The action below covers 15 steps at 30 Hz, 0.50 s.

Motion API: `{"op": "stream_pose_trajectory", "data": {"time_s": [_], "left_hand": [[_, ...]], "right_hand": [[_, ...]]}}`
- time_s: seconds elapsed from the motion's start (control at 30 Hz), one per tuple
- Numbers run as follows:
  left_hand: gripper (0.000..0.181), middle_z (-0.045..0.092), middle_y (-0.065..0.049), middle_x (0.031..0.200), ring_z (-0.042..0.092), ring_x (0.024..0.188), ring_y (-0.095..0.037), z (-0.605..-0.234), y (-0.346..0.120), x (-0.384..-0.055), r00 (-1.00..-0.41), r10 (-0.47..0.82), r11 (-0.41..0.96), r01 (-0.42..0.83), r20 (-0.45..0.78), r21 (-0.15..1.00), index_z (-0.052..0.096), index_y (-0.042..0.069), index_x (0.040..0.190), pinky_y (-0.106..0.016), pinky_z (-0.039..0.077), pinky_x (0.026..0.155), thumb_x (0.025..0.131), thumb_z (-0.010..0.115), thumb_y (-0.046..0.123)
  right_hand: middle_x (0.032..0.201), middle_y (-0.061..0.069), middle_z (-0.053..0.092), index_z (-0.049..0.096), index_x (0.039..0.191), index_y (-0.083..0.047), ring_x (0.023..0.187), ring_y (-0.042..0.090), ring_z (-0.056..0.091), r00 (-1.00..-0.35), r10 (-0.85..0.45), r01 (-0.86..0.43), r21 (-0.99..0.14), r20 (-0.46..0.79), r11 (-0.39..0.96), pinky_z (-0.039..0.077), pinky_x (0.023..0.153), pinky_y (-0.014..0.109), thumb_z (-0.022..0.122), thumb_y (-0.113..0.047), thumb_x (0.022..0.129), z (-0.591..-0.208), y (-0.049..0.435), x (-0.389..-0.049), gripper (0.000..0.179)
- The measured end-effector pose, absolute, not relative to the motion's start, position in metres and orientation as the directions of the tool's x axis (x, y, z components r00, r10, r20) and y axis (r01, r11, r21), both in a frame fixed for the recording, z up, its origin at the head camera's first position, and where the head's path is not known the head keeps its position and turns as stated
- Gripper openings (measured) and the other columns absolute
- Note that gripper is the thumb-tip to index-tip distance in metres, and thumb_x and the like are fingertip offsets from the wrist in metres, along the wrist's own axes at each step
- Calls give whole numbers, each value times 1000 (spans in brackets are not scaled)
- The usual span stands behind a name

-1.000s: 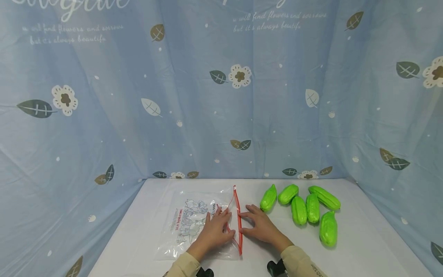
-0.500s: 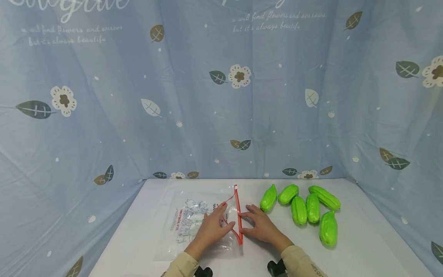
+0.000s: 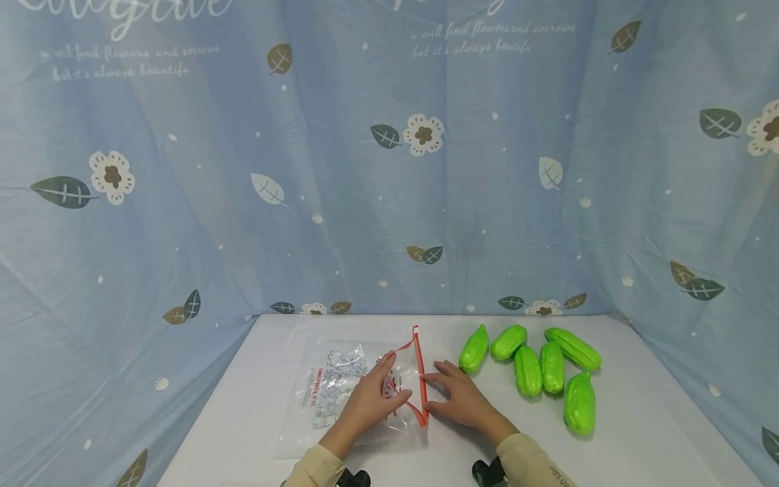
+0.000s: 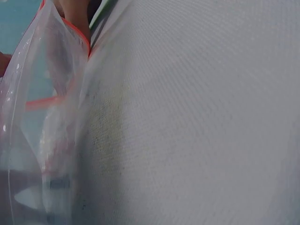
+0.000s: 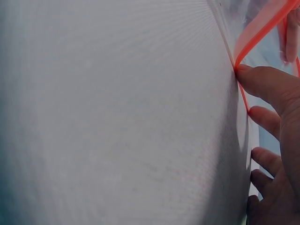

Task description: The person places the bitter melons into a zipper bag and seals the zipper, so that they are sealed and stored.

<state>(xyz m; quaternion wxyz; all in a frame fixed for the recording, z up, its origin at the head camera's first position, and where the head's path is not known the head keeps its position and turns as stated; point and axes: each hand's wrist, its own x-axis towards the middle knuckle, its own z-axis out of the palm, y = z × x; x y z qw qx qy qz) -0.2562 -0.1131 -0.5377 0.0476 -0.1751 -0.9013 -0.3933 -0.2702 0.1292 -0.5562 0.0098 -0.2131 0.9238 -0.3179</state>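
Observation:
A clear zip bag (image 3: pixel 316 409) with printed drawings and a red zip edge lies on the white table, its mouth facing right and spread apart. My left hand (image 3: pixel 364 404) rests on the bag's top layer with thumb and fingers spread beside the drawn-back red edge. In the left wrist view the clear plastic (image 4: pixel 28 140) bulges up off the table; most of that hand is out of view. My right hand (image 3: pixel 465 399) touches the lower red edge, and in the right wrist view its thumb (image 5: pixel 262 82) and fingertips press that red strip (image 5: pixel 244 98) against the table.
Several bright green, ridged gourd-like vegetables lie right of the hands; the nearest gourd (image 3: pixel 580 404) is at the front, another gourd (image 3: pixel 474 349) close to my right hand. A blue patterned curtain (image 3: pixel 341 203) hangs behind and beside the white table (image 3: pixel 645 419).
The left hand has slid slightly left and drawn the upper red edge back, so the bag's mouth gapes wider. The right hand has stayed at the red edge. The gourds lie as before.

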Motion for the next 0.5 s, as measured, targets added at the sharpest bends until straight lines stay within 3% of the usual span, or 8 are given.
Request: {"op": "stream_pose_trajectory", "data": {"time_s": [0.5], "left_hand": [[90,32,1,165,34,149,-29,-535,-115,-256,-935,255,573,352,247,740,41,9,157,-52,32,118,85,79,48]], "right_hand": [[152,20,47,67,135,-17,146,46,33,-911,-395,-382,-604,118,699,32,111,69,80,-46,84,-559,132,-271,59]]}}
